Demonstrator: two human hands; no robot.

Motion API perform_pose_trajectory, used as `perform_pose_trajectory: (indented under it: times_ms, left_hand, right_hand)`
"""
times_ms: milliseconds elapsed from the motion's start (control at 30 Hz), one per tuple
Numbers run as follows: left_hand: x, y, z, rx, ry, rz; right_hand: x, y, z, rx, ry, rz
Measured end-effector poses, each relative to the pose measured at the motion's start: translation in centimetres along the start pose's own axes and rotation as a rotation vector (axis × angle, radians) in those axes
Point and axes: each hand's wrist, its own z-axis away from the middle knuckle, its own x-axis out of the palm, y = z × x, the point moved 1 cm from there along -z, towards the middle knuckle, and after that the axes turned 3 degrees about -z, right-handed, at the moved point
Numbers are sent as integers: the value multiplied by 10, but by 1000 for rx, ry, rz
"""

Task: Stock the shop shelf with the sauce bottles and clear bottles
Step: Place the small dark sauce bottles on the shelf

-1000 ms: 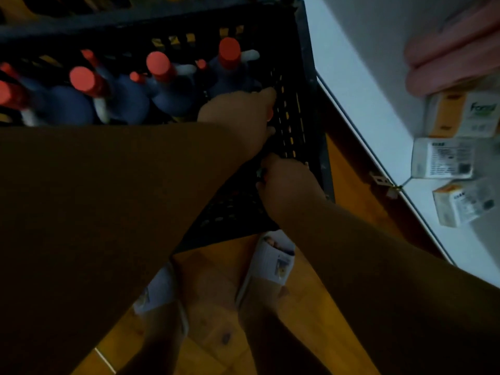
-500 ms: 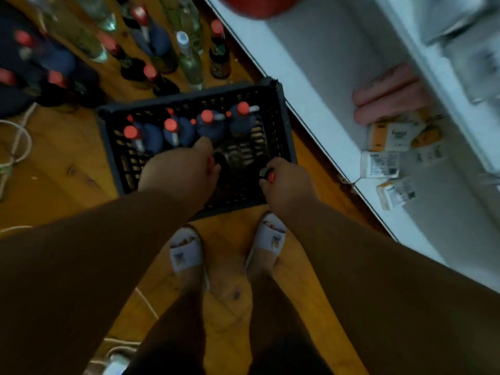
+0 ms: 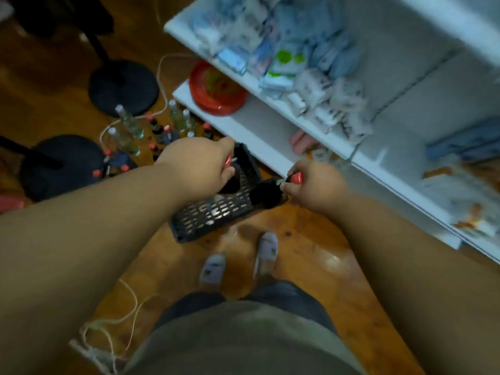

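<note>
Both hands have come up out of the black crate point(image 3: 216, 215) since half a second ago, each now carrying a dark sauce bottle, and the view has swung up to take in more of the white shelf point(image 3: 259, 136). Left hand point(image 3: 200, 163) has its grip clenched round the red-capped neck of the left sauce bottle point(image 3: 232, 180), arm stretched forward, knuckles up, bottle hanging over the crate. Right hand point(image 3: 316, 185) has its grip clenched on the neck of the right sauce bottle point(image 3: 267, 194), red cap poking out between thumb and fingers, dark body tilted left and down past the crate's right edge, just in front of the lower shelf's front lip. Crate sits on the wooden floor point(image 3: 311, 255) right in front of the slippered feet point(image 3: 266, 247).

More sauce bottles and clear bottles point(image 3: 130, 125) stand on the floor beyond the crate, near two round black stand bases point(image 3: 123, 87). Red plate point(image 3: 216, 87) lies on the lower shelf. White and blue packets point(image 3: 284, 63) fill the upper shelf; one has green dots, likely a logo, but motion blur makes all labels unreadable.
</note>
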Motion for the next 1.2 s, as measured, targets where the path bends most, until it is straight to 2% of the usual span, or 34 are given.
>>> perform_pose_trajectory:
  times_ms: [233,533,800,1033,1200]
  left_hand:
    - [-106,118,-13,350,26,-166]
    - [-161,359,-17,621,103,-232]
    - [-200,587,-11,706,216,-66]
    - [-223,726,-50,749,235,31]
    - [-230,799,-106,785,271,29]
  right_hand:
    - [-105,47,127,241,160,-250]
    - [-197,182,302,475,574,-336]
    - [-279,324,440,563,877,-106]
    - [-345,442,473,724,944,7]
    - [-399,520,457,785,1078,20]
